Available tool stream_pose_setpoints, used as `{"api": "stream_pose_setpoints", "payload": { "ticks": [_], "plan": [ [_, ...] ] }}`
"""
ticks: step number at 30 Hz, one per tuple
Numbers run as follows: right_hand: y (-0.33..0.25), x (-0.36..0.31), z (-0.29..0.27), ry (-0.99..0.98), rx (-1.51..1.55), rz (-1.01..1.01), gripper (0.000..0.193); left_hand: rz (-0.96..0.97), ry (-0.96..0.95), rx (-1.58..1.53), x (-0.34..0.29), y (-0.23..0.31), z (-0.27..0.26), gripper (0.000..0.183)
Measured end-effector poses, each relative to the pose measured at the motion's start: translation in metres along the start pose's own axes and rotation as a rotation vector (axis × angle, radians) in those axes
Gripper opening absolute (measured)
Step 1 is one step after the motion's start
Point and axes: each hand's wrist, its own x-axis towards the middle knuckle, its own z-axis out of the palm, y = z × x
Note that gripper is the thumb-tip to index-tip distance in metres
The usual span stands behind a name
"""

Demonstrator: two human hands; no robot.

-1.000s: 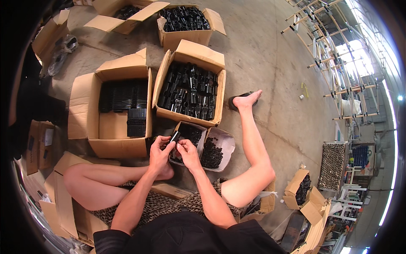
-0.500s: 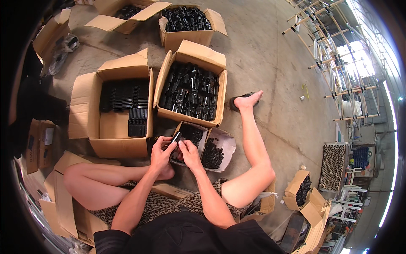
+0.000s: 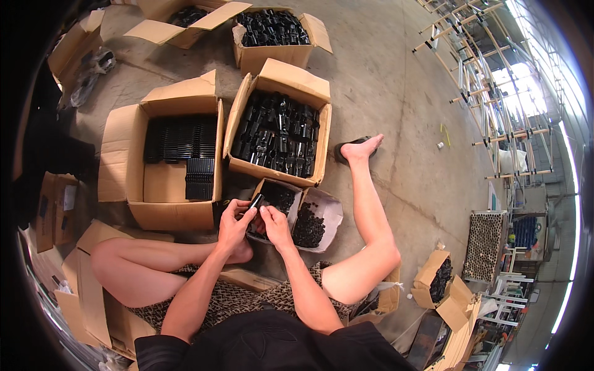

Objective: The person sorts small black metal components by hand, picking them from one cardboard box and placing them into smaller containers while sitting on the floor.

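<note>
My left hand [image 3: 233,224] grips a short, glossy black tubular part [image 3: 257,200], its upper end sticking out past the fingers. Close beside it, my right hand [image 3: 276,226] is closed in a pinch at the lower end of that part; whatever its fingertips hold is hidden. Both hands are over a small open carton [image 3: 298,201] with small black pieces [image 3: 282,196] in it. Touching this carton on the right is a pale tray [image 3: 335,224] with a heap of tiny black pieces [image 3: 309,229].
Beyond the hands stand a large carton [image 3: 170,216] with neatly stacked black parts and another carton [image 3: 272,173] full of glossy black fittings. More cartons [image 3: 272,60] are farther back. My legs flank the work. Pipe-frame racks [image 3: 495,93] rise at the right.
The hands keep nearly the same pose around the black part, with only slight finger movement. The whole view has shifted a little.
</note>
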Motion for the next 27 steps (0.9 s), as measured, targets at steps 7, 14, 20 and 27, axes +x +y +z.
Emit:
{"api": "stream_pose_setpoints", "payload": {
  "ticks": [7, 14, 20, 27],
  "plan": [
    [-0.013, -0.008, 0.01, 0.019, 0.054, 0.003, 0.027, -0.02, 0.034, -0.015, 0.0, -0.002, -0.003, 0.027],
    [-0.002, 0.0, 0.013, 0.025, 0.11, 0.115, 0.041, 0.001, 0.043, 0.056, -0.001, -0.001, -0.004, 0.027],
    [-0.035, -0.014, 0.034, -0.012, 0.254, 0.052, 0.031, 0.152, 0.057, 0.2, -0.004, 0.01, -0.002, 0.036],
    [-0.054, 0.018, 0.001, 0.09, 0.122, -0.015, 0.014, 0.34, -0.137, 0.322, -0.007, 0.049, -0.006, 0.059]
  ]
}}
